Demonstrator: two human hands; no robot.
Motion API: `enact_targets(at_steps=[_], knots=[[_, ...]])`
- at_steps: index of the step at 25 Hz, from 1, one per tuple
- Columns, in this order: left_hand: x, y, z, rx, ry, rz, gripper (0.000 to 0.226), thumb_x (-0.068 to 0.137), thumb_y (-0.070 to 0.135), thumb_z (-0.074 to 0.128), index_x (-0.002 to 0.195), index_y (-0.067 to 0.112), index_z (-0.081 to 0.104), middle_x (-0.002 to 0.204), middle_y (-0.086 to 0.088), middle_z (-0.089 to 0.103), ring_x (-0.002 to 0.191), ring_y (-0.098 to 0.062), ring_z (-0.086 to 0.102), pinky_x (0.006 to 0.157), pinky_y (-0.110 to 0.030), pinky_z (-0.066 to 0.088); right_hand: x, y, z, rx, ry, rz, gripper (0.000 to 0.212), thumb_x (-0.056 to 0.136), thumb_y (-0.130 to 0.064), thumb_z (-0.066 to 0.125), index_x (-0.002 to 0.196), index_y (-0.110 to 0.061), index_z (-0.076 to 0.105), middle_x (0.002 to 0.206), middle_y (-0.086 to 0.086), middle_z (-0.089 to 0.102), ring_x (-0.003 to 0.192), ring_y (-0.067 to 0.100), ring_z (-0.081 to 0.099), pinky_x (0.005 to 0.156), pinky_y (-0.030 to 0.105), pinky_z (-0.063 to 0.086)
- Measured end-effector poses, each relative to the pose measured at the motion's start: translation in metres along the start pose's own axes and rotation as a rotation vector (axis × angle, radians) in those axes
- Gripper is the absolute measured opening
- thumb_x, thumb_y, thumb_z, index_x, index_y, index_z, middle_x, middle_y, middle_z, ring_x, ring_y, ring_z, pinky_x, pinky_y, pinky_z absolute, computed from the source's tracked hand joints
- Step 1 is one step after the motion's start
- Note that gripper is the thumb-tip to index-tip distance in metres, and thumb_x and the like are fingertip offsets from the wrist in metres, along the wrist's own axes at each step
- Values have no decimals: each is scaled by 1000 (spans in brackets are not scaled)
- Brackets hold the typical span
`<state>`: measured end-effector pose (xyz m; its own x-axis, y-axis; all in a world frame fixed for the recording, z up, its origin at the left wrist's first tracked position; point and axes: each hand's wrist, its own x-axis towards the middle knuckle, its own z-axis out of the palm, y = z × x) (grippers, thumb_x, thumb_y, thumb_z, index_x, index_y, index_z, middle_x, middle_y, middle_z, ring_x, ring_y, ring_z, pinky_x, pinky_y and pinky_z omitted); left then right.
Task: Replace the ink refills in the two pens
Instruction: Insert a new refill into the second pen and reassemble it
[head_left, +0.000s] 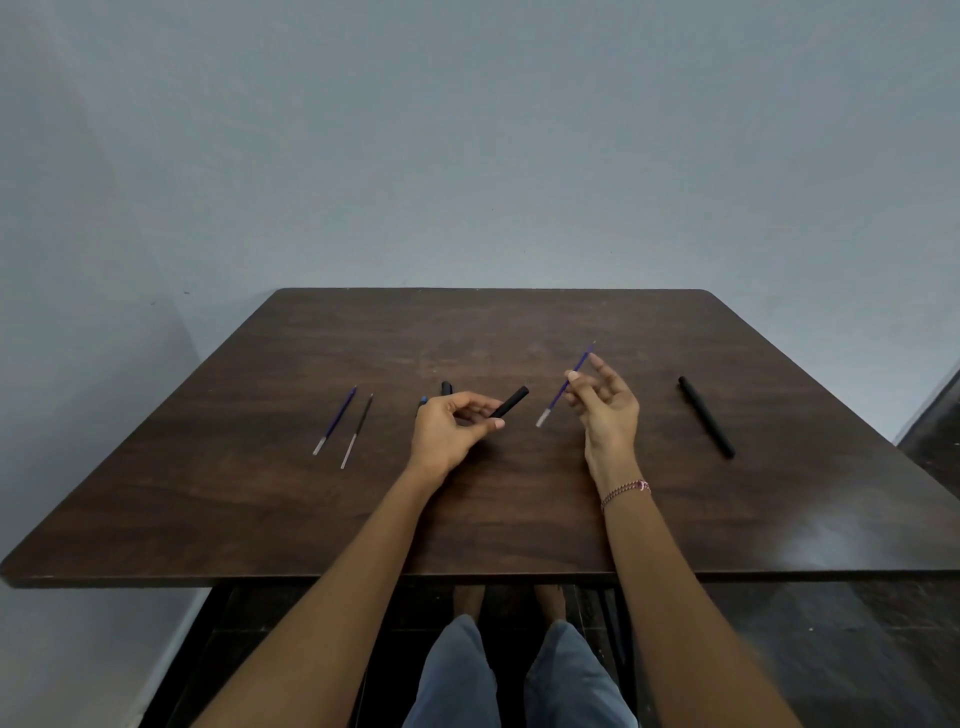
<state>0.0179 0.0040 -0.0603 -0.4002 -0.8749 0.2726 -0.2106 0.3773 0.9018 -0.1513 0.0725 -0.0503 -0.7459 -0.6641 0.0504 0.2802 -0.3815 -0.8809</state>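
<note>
My left hand (452, 426) grips a black pen barrel (511, 400) above the table's middle, its open end pointing up and right. My right hand (605, 402) pinches a blue ink refill (563, 387) between thumb and fingertips, tilted, with its clear end toward the barrel and a small gap between them. Two spare refills lie side by side on the left: a blue one (335, 420) and a black one (357, 430). A second black pen (706, 417) lies whole on the right. Small dark pen parts (445, 387) and a blue piece (423, 400) peek out behind my left hand.
The dark wooden table (260, 519) stands against a pale wall; its near edge runs across the lower frame. My knees and bare feet show beneath it. A beaded bracelet (626, 491) is on my right wrist.
</note>
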Motion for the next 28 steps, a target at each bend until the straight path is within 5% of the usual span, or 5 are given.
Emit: enact_targets(at_steps=[9, 18, 28], knots=[[-2, 1, 0, 14, -1, -5, 25, 68, 5, 82, 88, 19, 75, 77, 10, 69, 64, 5, 59, 61, -7, 47, -4, 0, -1, 139, -25, -160, 68, 79, 5, 71, 137, -17, 44, 75, 5, 60, 70, 11, 65, 70, 23, 56], [-2, 4, -2, 55, -7, -5, 25, 70, 8, 81, 90, 22, 74, 81, 11, 70, 73, -3, 63, 63, -6, 48, 0, -1, -6, 198, 73, -241, 61, 79, 4, 72, 130, -22, 50, 73, 1, 60, 81, 15, 64, 75, 27, 56], [-1, 4, -2, 73, -16, -13, 24, 69, 10, 82, 91, 21, 75, 80, 12, 70, 70, 2, 62, 62, -5, 46, -5, 2, 0, -93, -97, -287, 55, 80, -1, 73, 126, -24, 53, 76, 1, 66, 79, 16, 68, 79, 30, 58]])
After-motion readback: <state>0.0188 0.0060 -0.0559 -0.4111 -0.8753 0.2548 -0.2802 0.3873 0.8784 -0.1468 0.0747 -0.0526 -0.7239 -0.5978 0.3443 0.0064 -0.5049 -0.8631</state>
